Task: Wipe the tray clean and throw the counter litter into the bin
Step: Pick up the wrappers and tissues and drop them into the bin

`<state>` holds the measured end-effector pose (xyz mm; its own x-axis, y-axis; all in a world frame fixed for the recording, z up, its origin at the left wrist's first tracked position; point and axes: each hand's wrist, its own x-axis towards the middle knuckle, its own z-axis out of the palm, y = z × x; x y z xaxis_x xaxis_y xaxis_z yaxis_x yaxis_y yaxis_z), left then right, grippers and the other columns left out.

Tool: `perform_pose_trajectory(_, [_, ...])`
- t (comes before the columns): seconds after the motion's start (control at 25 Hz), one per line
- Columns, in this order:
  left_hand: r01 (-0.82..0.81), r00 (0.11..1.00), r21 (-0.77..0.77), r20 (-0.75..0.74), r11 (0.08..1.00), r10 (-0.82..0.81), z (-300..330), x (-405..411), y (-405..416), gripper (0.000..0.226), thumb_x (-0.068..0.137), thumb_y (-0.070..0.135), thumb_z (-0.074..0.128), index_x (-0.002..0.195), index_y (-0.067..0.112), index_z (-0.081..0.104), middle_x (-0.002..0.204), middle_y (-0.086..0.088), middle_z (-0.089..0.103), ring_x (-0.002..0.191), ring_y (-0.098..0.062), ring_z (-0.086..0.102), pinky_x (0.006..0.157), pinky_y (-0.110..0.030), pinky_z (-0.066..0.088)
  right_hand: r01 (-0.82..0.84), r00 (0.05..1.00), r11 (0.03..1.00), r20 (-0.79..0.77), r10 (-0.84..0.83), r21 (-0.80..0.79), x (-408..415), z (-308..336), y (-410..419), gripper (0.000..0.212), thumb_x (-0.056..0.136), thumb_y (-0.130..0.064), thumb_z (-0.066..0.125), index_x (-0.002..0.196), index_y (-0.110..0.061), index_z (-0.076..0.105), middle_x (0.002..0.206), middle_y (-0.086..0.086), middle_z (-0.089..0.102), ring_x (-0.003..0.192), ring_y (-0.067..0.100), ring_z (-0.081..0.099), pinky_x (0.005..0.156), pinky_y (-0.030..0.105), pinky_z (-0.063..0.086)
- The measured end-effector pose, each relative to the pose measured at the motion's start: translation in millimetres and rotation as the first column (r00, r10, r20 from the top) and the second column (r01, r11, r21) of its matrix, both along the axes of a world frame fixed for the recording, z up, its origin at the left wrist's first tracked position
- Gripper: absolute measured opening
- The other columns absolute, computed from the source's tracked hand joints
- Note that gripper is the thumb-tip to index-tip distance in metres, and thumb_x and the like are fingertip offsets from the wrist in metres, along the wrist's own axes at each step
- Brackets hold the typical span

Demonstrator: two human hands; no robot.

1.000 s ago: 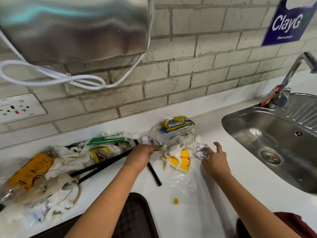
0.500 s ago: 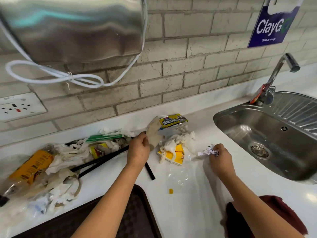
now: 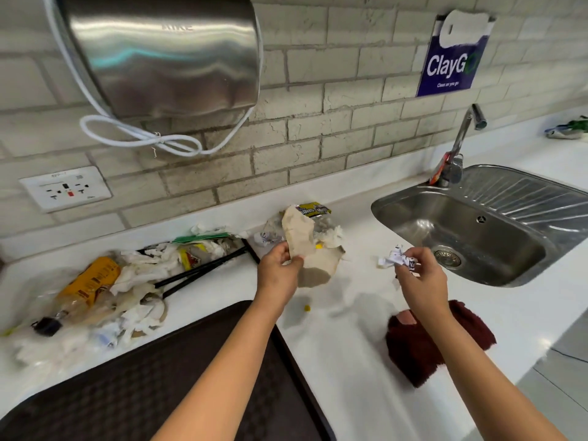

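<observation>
My left hand (image 3: 280,272) pinches a beige paper bag (image 3: 300,238) and holds it just above the white counter, with crumpled tissue and a yellow snack wrapper (image 3: 313,209) bunched behind it. My right hand (image 3: 420,281) grips a crumpled white printed paper (image 3: 396,259) lifted off the counter near the sink. A dark brown textured tray (image 3: 143,393) lies at the front left under my left forearm. A maroon cloth (image 3: 420,348) sits on the counter under my right wrist. No bin is in view.
A litter heap (image 3: 127,281) of tissues, an orange-labelled bottle (image 3: 86,284) and black chopsticks (image 3: 203,272) covers the left counter. A steel sink (image 3: 461,237) with tap (image 3: 461,141) is at right. A hand dryer (image 3: 165,52) and socket (image 3: 65,189) hang on the brick wall. A yellow crumb (image 3: 307,308) lies mid-counter.
Both hands have risen off the counter: the left has lifted the beige bag with tissues higher, the right has pulled the crumpled paper up and back. The view has widened to show more tray and cloth.
</observation>
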<state>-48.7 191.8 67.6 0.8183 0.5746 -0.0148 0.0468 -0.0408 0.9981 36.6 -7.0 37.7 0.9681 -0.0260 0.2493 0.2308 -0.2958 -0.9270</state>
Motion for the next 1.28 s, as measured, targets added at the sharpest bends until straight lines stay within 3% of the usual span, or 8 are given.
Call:
perform_pose_trajectory(0.12, [0.036, 0.999, 0.027, 0.002, 0.999, -0.036, 4, -26, -14, 0.054, 0.088, 0.0, 0.056, 0.135, 0.022, 0.043, 0.105, -0.006, 0.063, 0.093, -0.017, 0.06, 0.062, -0.009, 0.047, -0.019, 1.0, 0.999, 0.002, 0.019, 0.045, -33, -2, -15, 0.007, 0.084, -0.013, 0.059, 0.085, -0.015, 0.052, 0.066, 0.0, 0.052, 0.051, 0.005, 0.051, 0.051, 0.018, 0.047])
perform_pose_trajectory(0.24, [0.05, 0.999, 0.07, -0.013, 0.996, -0.05, -4, -53, -35, 0.067, 0.086, 0.004, 0.058, 0.133, 0.045, 0.034, 0.109, -0.002, 0.063, 0.097, -0.017, 0.063, 0.069, -0.018, 0.05, -0.07, 0.997, 0.997, -0.008, 0.07, 0.03, -58, -7, -27, 0.012, 0.078, -0.016, 0.054, 0.078, -0.027, 0.051, 0.068, 0.0, 0.055, 0.059, 0.03, 0.059, 0.06, 0.037, 0.049])
perform_pose_trajectory(0.44, [0.043, 0.999, 0.137, 0.019, 0.99, -0.046, -22, -88, -95, 0.039, 0.086, 0.0, 0.055, 0.086, 0.039, 0.053, 0.093, 0.015, 0.058, 0.07, -0.003, 0.057, 0.064, -0.013, 0.044, -0.146, 0.989, 0.988, -0.001, 0.147, 0.058, -82, -3, -47, 0.026, 0.084, 0.002, 0.053, 0.076, -0.023, 0.049, 0.067, 0.009, 0.054, 0.042, 0.005, 0.048, 0.044, 0.015, 0.04])
perform_pose_trajectory(0.68, [-0.006, 0.999, 0.21, 0.043, 0.978, -0.003, -49, -127, -183, 0.043, 0.083, -0.008, 0.046, 0.08, 0.034, 0.056, 0.082, 0.019, 0.061, 0.046, -0.003, 0.042, 0.048, -0.01, 0.034, -0.273, 0.962, 0.957, 0.011, 0.274, 0.098, -110, -25, -118, 0.021, 0.076, -0.007, 0.057, 0.077, -0.027, 0.052, 0.072, -0.007, 0.056, 0.058, -0.001, 0.046, 0.053, 0.01, 0.037])
perform_pose_trajectory(0.88, [0.012, 0.999, 0.244, -0.044, 0.97, -0.001, -113, -174, -275, 0.03, 0.073, 0.009, 0.049, 0.082, 0.035, 0.06, 0.079, 0.017, 0.064, 0.059, -0.001, 0.053, 0.053, -0.007, 0.036, -0.298, 0.954, 0.938, 0.043, 0.295, 0.178, -132, -70, -216, 0.027, 0.071, -0.011, 0.056, 0.077, -0.037, 0.061, 0.073, -0.019, 0.063, 0.066, -0.003, 0.053, 0.061, 0.011, 0.042])
perform_pose_trajectory(1.04, [0.239, 0.938, 0.321, -0.32, 0.917, -0.132, -185, -217, -324, 0.025, 0.08, 0.014, 0.049, 0.095, 0.021, 0.067, 0.086, 0.02, 0.06, 0.068, -0.004, 0.056, 0.058, -0.007, 0.039, -0.222, 0.956, 0.966, -0.165, 0.243, 0.133, -165, -140, -286, 0.021, 0.07, -0.012, 0.056, 0.074, -0.032, 0.059, 0.065, -0.018, 0.06, 0.058, -0.003, 0.051, 0.056, 0.01, 0.041])
perform_pose_trajectory(1.16, [0.28, 0.797, 0.167, -0.589, 0.946, -0.132, -237, -233, -344, 0.027, 0.091, 0.011, 0.05, 0.11, 0.026, 0.06, 0.101, 0.002, 0.063, 0.07, -0.007, 0.055, 0.056, -0.004, 0.041, -0.153, 0.865, 0.988, -0.481, 0.145, 0.023, -184, -213, -322, 0.011, 0.071, -0.016, 0.058, 0.074, -0.026, 0.058, 0.067, -0.008, 0.06, 0.057, 0.005, 0.051, 0.058, 0.022, 0.044])
perform_pose_trajectory(1.28, [0.302, 0.659, 0.013, -0.725, 0.953, -0.199, -280, -234, -357, 0.036, 0.092, 0.006, 0.05, 0.122, 0.026, 0.054, 0.125, -0.005, 0.058, 0.106, -0.019, 0.06, 0.087, -0.015, 0.049, -0.049, 0.676, 0.996, -0.736, -0.023, -0.077, -200, -289, -347, 0.018, 0.079, -0.005, 0.065, 0.075, -0.022, 0.062, 0.081, 0.017, 0.063, 0.062, 0.022, 0.052, 0.067, 0.036, 0.045])
